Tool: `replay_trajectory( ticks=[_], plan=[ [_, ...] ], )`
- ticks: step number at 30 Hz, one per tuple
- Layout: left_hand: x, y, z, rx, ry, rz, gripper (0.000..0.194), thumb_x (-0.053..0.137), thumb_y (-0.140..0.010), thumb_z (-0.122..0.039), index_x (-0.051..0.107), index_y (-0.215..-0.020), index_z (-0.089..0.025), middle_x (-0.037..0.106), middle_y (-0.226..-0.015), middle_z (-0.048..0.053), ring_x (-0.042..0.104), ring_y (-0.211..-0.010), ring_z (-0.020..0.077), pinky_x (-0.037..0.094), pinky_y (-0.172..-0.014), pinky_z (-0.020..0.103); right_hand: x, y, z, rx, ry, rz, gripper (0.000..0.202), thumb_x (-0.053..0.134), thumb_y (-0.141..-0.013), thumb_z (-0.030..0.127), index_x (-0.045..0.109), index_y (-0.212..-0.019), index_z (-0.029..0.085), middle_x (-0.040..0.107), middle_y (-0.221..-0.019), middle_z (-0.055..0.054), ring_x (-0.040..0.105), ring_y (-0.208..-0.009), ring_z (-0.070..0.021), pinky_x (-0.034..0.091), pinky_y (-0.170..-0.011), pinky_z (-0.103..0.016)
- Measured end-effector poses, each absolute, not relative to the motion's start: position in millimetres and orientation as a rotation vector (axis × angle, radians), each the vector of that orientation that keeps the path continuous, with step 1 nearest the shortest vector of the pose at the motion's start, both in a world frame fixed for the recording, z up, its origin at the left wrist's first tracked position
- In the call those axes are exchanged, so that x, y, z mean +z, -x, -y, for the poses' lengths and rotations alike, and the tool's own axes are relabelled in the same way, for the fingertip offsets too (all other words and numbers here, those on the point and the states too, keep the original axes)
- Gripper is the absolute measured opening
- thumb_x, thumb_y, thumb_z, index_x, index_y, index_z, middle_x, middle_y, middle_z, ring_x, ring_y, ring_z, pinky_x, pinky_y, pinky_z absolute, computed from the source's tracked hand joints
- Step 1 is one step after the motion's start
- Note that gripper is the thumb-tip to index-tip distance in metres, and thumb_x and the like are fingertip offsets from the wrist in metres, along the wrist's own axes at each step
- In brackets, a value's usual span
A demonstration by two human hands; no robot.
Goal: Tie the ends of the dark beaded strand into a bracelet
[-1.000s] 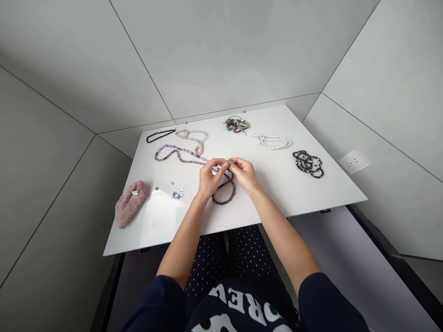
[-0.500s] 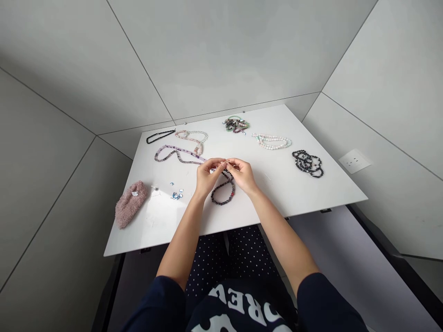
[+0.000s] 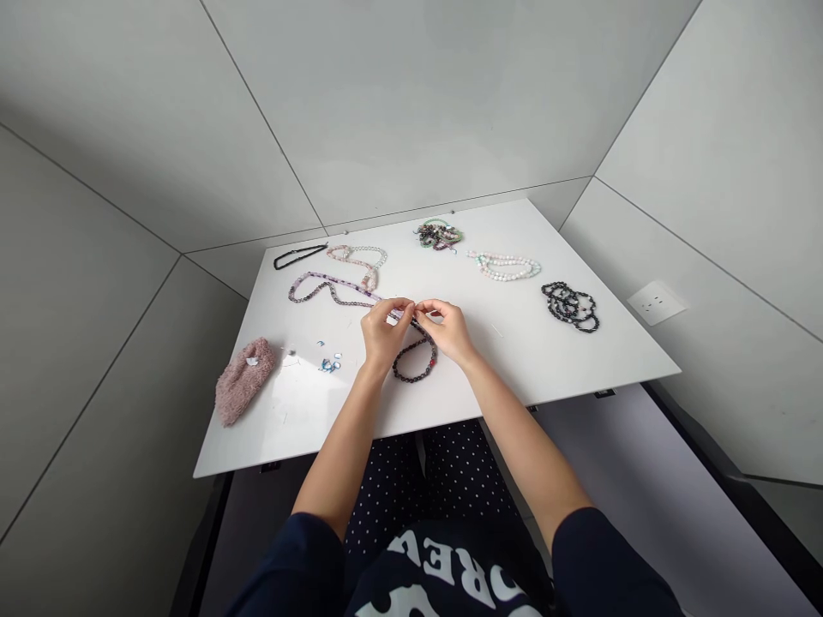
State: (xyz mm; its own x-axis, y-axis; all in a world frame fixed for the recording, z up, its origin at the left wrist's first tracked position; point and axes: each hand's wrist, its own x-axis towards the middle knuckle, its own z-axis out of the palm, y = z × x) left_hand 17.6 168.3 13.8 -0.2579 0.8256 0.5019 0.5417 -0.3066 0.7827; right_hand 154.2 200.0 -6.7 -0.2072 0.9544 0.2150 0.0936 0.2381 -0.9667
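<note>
My left hand (image 3: 384, 332) and my right hand (image 3: 448, 330) meet over the middle of the white table, thumbs and fingertips pinched close together. Whatever lies between the fingertips is too small to make out. Just below them, a dark bead strand (image 3: 415, 380) with one red bead forms a loop on the table, its upper end running up under my fingers. Behind my left hand, a purple and grey bead strand (image 3: 321, 276) stretches away to the left.
On the table (image 3: 617, 368) lie a black strand (image 3: 300, 255), a pink and clear strand (image 3: 366, 266), a tangled bead pile (image 3: 438, 233), a pale strand (image 3: 507, 267), black bracelets (image 3: 569, 304), blue scraps (image 3: 330, 364) and a fuzzy pink pouch (image 3: 244, 381). Walls rise behind and right.
My fingertips have shifted slightly down and left, and my left hand has tilted a little. The dark strand's loop stays on the table. The view has moved slightly.
</note>
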Motion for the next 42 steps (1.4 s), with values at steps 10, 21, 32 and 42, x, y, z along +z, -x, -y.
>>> replay_trajectory(
  ticks=[10, 21, 32, 42],
  plan=[
    [18.2, -20.4, -166.1, 1.573, -1.559, -1.774, 0.007, 0.07, -0.08, -0.027, 0.074, -0.078, -0.022, 0.075, -0.077, 0.001, 0.067, -0.074, 0.0171, 0.053, -0.079, 0.032, -4.2, -153.7, -194.7, 0.566, 0.981, 1.725, 0.005, 0.062, -0.087, 0.022, 0.066, -0.086, 0.025, 0.064, -0.104, -0.008, 0.059, -0.102, -0.0244, 0.048, -0.094, -0.042],
    [15.2, -15.5, -169.9, 1.443, -1.442, -1.604, 0.019, 0.071, -0.081, -0.037, 0.074, -0.081, -0.018, 0.074, -0.081, 0.004, 0.066, -0.076, 0.0174, 0.052, -0.079, 0.033, 1.1, -155.2, -194.8, 0.887, 0.971, 1.53, 0.006, 0.062, -0.086, 0.029, 0.066, -0.084, 0.024, 0.073, -0.092, -0.004, 0.063, -0.097, -0.022, 0.049, -0.093, -0.038],
    [13.8, -14.0, -170.9, 1.398, -1.821, -1.499, 0.021, 0.056, -0.095, -0.041, 0.065, -0.09, -0.023, 0.067, -0.088, 0.005, 0.059, -0.086, 0.0198, 0.044, -0.08, 0.034, -0.4, -154.7, -200.2, 1.128, 0.946, 1.394, 0.023, 0.062, -0.087, 0.046, 0.064, -0.087, 0.023, 0.07, -0.09, -0.003, 0.065, -0.09, -0.0202, 0.049, -0.089, -0.035],
    [16.6, -13.2, -172.3, 1.261, -1.402, -1.231, 0.038, 0.061, -0.088, -0.059, 0.065, -0.089, -0.021, 0.065, -0.086, 0.003, 0.057, -0.082, 0.0175, 0.045, -0.079, 0.03, -3.8, -154.9, -198.7, 0.972, 0.938, 1.536, 0.021, 0.056, -0.092, 0.044, 0.064, -0.092, 0.025, 0.072, -0.098, -0.005, 0.063, -0.098, -0.0217, 0.048, -0.091, -0.038]
  ],
)
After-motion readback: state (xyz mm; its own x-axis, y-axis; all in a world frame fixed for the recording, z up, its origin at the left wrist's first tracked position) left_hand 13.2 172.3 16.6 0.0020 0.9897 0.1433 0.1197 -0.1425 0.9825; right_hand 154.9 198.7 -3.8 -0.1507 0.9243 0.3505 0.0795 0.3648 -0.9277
